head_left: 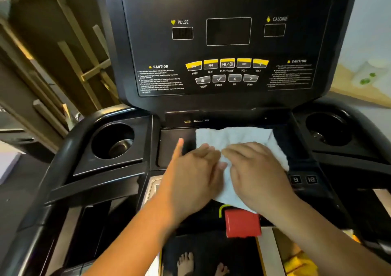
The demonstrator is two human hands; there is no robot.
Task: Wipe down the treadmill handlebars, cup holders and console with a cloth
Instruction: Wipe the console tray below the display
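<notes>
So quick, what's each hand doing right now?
Left hand: open, straight fingers touching the white terry cloth.
Right hand: open, pressed flat on that cloth.

One left hand (191,170), one right hand (257,170), one white cloth (232,136), two cup holders (113,141), five yellow buttons (227,63), four grey buttons (219,78), two bare feet (186,263).

Wooden frames (69,49) stand at the left; a pale wall (372,21) rises at the right.
</notes>
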